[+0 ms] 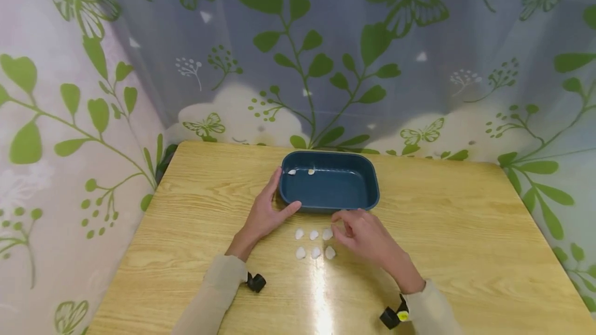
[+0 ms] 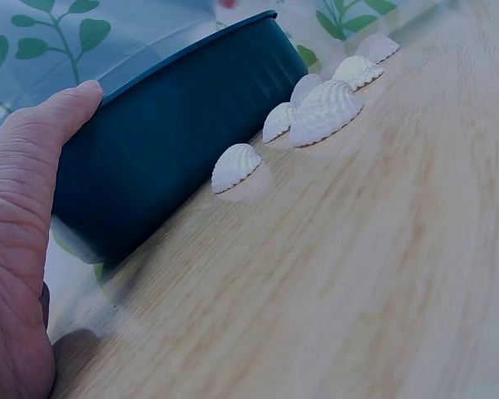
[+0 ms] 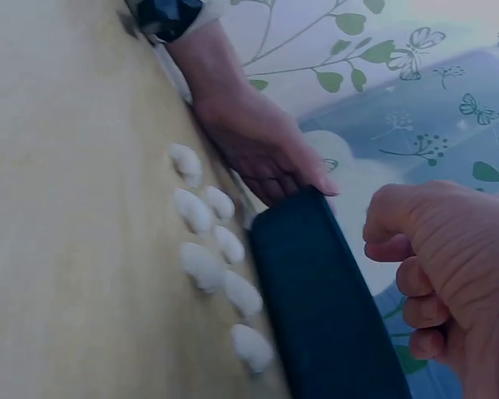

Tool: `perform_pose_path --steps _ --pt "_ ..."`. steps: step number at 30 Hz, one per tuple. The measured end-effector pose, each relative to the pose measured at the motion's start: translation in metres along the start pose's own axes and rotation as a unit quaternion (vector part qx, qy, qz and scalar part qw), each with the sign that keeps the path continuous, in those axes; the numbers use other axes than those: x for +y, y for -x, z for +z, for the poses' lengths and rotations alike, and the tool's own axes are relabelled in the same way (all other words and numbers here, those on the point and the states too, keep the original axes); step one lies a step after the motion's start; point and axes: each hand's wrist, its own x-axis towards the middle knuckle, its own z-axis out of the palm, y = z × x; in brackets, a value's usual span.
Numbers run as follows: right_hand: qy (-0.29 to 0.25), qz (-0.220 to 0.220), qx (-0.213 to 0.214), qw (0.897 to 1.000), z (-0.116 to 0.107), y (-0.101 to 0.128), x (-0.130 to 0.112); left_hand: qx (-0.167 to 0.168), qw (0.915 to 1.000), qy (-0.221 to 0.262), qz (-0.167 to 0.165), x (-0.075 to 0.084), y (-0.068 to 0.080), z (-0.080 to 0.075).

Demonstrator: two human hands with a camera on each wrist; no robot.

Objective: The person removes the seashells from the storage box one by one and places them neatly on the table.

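My left hand (image 1: pixel 265 216) holds the left end of a dark blue rectangular tub (image 1: pixel 330 207), thumb (image 2: pixel 71 112) at the front rim and fingers along its side. Two small seashells (image 1: pixel 311 172) lie inside, towards the back left. In front of the tub, several white ribbed seashells (image 1: pixel 315 253) sit in two rows on the table. My right hand (image 1: pixel 365 234) hovers by the tub's front right rim, close over the right end of the rows. Its fingers (image 3: pixel 424 312) are curled, index finger against thumb; I cannot tell whether a shell is between them.
The wooden table (image 1: pixel 465 231) reaches to a curtain (image 1: pixel 298 81) printed with leaves and butterflies at the back and sides. Small black devices (image 1: pixel 256 282) are worn at both wrists. Light glares off the wood near the front.
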Motion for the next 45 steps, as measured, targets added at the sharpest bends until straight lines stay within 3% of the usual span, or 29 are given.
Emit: perform_pose_path --steps 5,11,16,24,29,34,41,45 --pt "0.000 0.028 0.005 1.000 -0.009 -0.023 0.018 -0.006 1.0000 -0.001 0.001 0.000 -0.001 0.001" --pt "-0.013 0.105 -0.068 0.992 -0.004 -0.047 0.053 -0.002 1.0000 -0.005 -0.001 0.001 -0.003 0.001" --pt "-0.022 0.129 -0.108 0.986 0.002 -0.065 0.071 -0.004 1.0000 -0.005 0.002 0.000 -0.003 0.001" --pt "0.056 0.150 -0.162 0.974 0.018 -0.103 0.071 0.000 1.0000 -0.003 0.000 -0.001 -0.002 -0.001" --pt "0.044 0.142 -0.180 0.972 0.028 -0.118 0.073 -0.003 1.0000 0.000 0.000 0.000 -0.001 -0.001" --pt "0.038 0.150 -0.199 0.968 0.033 -0.123 0.076 -0.004 1.0000 0.000 0.001 0.001 -0.001 0.000" --pt "0.075 0.170 -0.167 0.968 0.034 -0.123 0.078 -0.003 1.0000 -0.002 0.002 0.000 -0.001 -0.001" --pt "0.078 0.198 -0.182 0.960 0.031 -0.122 0.077 -0.001 1.0000 0.000 -0.001 -0.002 0.000 -0.001"
